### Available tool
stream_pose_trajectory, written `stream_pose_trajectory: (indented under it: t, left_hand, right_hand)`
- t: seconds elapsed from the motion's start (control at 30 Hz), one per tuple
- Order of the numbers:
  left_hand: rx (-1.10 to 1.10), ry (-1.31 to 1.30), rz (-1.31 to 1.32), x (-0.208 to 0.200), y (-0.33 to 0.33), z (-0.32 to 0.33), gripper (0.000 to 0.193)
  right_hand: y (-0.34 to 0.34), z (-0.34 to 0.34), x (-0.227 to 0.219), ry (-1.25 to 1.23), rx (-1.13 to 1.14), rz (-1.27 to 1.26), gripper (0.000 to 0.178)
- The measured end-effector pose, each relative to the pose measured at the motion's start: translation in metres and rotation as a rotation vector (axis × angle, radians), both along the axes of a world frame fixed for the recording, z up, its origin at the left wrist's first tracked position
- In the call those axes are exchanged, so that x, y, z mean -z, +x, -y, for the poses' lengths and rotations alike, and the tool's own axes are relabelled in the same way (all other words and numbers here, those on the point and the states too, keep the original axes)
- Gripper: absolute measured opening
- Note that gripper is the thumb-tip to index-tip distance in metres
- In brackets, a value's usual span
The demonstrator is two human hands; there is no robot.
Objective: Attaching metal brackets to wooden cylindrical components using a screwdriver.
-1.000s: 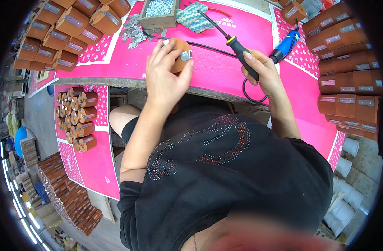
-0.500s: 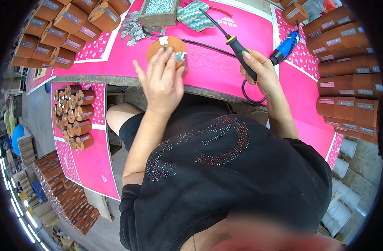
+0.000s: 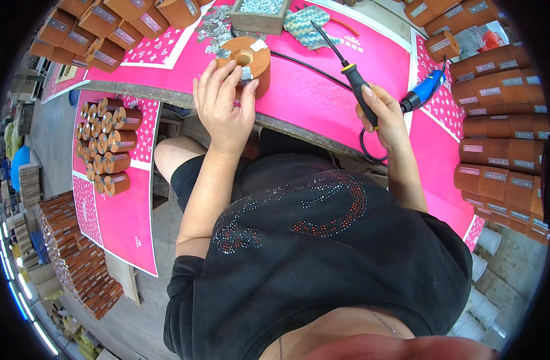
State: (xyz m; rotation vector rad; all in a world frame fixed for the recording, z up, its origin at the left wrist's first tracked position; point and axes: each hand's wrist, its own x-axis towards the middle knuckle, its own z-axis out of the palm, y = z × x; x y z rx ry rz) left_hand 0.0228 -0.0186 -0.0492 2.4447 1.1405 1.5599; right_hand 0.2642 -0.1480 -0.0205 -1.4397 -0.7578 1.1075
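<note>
A round brown block (image 3: 262, 63) with a hole in its top stands near the front edge of the pink table. Small metal plates, one of them a tab (image 3: 246, 73), sit around its upper rim. My left hand (image 3: 224, 108) is at the block's near left side, fingers curved over the rim and thumb against the side. In my right hand (image 3: 386, 117) is a screwdriver (image 3: 359, 87) with a black and yellow handle, its shaft pointing up and away to the left, clear of the block. Beyond that hand lies a blue corded power tool (image 3: 424, 90).
Loose metal plates (image 3: 218, 27) lie beside a wooden box (image 3: 257, 23) of small screws. A patterned cloth (image 3: 308, 27) lies right of the box. A black cord (image 3: 311, 67) crosses the table. Brown blocks are stacked at left (image 3: 104, 24) and right (image 3: 497, 123); more stand on a side table (image 3: 131, 210).
My left hand has drawn back from the block's top to its near side, uncovering the hole. The plates around the rim show in different places. The screwdriver stays in my right hand.
</note>
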Motion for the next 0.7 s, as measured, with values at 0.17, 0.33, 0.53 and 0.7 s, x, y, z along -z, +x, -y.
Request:
stream_pose_trajectory:
  t: [0.17,0.33,0.53,0.7]
  left_hand:
    - [0.037,0.048,0.032,0.002,0.002,-0.002,0.031]
    - [0.065,0.01,0.075,-0.018,0.012,-0.013,0.043]
    - [-0.037,-0.107,-0.329,-0.036,0.028,-0.024,0.046]
    - [-0.045,-0.012,-0.305,-0.021,0.032,-0.027,0.045]
  right_hand:
    - [0.001,0.0,0.002,-0.021,0.021,0.006,0.037]
    - [0.003,-0.001,0.004,-0.037,0.004,0.027,0.034]
    - [0.002,0.001,0.004,-0.03,0.032,-0.01,0.038]
    - [0.006,0.003,0.007,-0.049,0.055,-0.008,0.038]
